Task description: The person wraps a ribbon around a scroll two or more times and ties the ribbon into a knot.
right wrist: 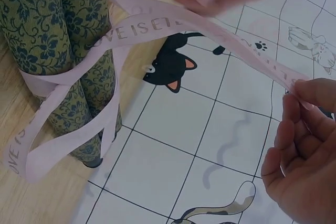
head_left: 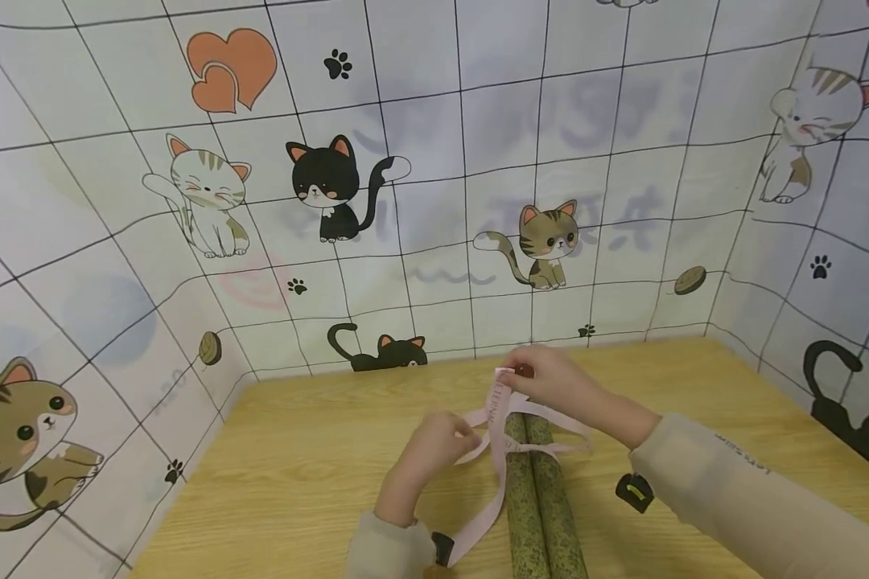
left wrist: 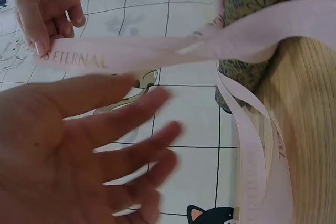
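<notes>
Two green cylinders with a dark floral pattern, a left one (head_left: pixel 525 515) and a right one (head_left: pixel 561 511), lie side by side on the table. A pale pink ribbon (right wrist: pixel 139 32) with gold lettering passes around them, with a loop standing out at one side. My right hand (head_left: pixel 553 382) pinches one ribbon end between thumb and fingers, holding that length raised and stretched above the cylinders. My left hand (left wrist: pixel 100 145) is beside the ribbon, fingers spread and slightly bent, holding nothing; it is blurred. Another ribbon length (head_left: pixel 485 519) trails toward the left sleeve.
The wood-grain table (head_left: pixel 282 482) extends to both sides of the cylinders. White sheeting (head_left: pixel 434 201) with grid lines and cartoon cats stands behind it and at both sides. Dark wrist devices, one at the left cuff (head_left: pixel 443 549) and one at the right cuff (head_left: pixel 634 492), are visible.
</notes>
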The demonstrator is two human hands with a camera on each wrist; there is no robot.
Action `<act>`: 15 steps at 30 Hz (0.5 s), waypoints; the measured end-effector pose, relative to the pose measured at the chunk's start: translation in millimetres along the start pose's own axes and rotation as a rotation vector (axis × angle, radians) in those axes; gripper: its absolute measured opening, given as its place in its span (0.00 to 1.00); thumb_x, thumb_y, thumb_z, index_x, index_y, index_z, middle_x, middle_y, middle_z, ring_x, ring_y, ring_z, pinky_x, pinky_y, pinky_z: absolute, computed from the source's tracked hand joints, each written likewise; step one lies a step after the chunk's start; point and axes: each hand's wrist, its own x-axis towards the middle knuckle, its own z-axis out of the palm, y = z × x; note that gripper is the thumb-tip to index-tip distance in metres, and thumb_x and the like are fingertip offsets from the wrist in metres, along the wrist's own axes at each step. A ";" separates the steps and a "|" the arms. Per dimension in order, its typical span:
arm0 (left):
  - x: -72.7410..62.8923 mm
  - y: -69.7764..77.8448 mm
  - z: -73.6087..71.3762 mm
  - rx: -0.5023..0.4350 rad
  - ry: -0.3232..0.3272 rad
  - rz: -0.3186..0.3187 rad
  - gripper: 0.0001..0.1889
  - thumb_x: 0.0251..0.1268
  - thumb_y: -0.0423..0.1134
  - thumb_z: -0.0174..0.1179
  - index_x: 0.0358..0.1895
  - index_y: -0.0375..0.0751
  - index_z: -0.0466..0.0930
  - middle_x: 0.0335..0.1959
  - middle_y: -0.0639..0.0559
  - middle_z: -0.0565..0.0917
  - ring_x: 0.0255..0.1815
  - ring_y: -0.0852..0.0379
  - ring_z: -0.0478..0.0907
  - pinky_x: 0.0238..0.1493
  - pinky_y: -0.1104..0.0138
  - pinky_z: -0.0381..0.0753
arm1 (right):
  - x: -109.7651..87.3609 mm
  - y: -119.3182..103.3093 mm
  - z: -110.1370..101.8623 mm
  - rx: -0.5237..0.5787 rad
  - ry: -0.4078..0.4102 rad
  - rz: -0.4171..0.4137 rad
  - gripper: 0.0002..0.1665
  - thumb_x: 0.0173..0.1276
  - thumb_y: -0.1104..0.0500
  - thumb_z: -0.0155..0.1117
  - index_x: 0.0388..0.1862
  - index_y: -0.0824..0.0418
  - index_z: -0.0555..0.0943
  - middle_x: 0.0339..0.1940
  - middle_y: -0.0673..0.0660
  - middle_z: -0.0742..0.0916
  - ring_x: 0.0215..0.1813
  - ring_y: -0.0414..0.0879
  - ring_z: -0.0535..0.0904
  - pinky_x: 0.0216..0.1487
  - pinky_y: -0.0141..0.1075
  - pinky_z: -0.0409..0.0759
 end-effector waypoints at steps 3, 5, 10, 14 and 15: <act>-2.8 -1.9 6.9 0.203 -0.164 -0.061 0.17 0.59 0.46 0.61 0.19 0.38 0.82 0.16 0.55 0.75 0.35 0.50 0.76 0.40 0.56 0.74 | -1.7 -0.7 -1.7 -0.006 0.005 0.023 0.08 0.67 0.55 0.60 0.37 0.57 0.82 0.26 0.47 0.78 0.27 0.41 0.68 0.28 0.36 0.68; -4.0 -0.8 11.4 0.305 -0.231 -0.101 0.19 0.59 0.50 0.61 0.17 0.41 0.81 0.19 0.55 0.78 0.45 0.46 0.76 0.49 0.50 0.71 | -2.9 -1.7 -2.2 -0.007 0.006 0.034 0.07 0.67 0.55 0.60 0.37 0.57 0.82 0.26 0.46 0.77 0.28 0.42 0.67 0.28 0.36 0.68; -6.7 1.6 15.5 0.393 -0.244 -0.208 0.19 0.57 0.53 0.62 0.19 0.42 0.79 0.40 0.50 0.83 0.62 0.40 0.65 0.61 0.44 0.58 | -4.9 -2.8 -3.0 -0.001 0.010 0.029 0.08 0.67 0.55 0.60 0.37 0.58 0.82 0.26 0.47 0.77 0.29 0.42 0.67 0.29 0.36 0.67; -9.0 -0.7 13.8 0.364 -0.231 -0.237 0.18 0.57 0.53 0.62 0.22 0.41 0.80 0.42 0.47 0.83 0.60 0.39 0.66 0.61 0.43 0.54 | -5.8 -3.1 -4.4 0.001 0.016 0.037 0.07 0.67 0.56 0.60 0.38 0.57 0.82 0.26 0.47 0.77 0.29 0.43 0.66 0.30 0.36 0.67; -9.3 -1.7 12.9 0.365 -0.222 -0.230 0.18 0.58 0.53 0.62 0.23 0.41 0.79 0.42 0.45 0.82 0.58 0.39 0.67 0.60 0.43 0.56 | -6.1 -3.2 -4.8 -0.001 0.018 0.041 0.07 0.67 0.56 0.60 0.38 0.57 0.82 0.26 0.47 0.76 0.29 0.43 0.66 0.30 0.36 0.67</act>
